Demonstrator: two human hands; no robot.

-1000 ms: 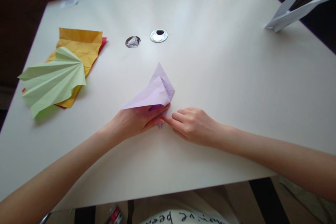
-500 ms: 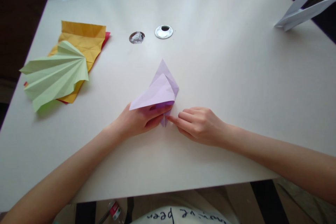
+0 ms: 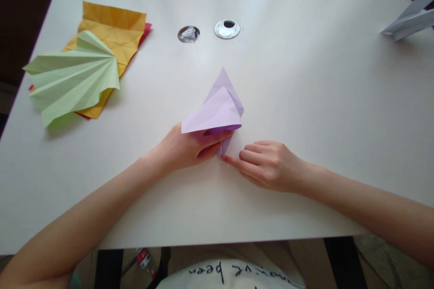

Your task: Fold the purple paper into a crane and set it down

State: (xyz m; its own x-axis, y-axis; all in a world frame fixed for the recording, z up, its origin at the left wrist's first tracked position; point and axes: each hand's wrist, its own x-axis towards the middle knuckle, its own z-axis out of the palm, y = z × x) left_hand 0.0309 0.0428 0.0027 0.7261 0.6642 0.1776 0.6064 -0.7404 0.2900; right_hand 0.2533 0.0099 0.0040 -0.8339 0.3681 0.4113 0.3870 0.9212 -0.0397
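While left hand [image 3: 190,149] holds it, lilac paper [image 3: 217,110] touches right hand [image 3: 267,165]

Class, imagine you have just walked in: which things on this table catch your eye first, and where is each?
At the table's centre, the left hand holds a half-folded lilac paper while the right hand presses a fingertip at its near tip. At the far left, a pleated green paper fan lies on orange paper.

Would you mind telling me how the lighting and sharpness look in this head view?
Head view: soft glare washes the table centre; the green fan casts a faint shadow; the purple paper and both hands are sharp; the edges bow from wide-angle distortion.
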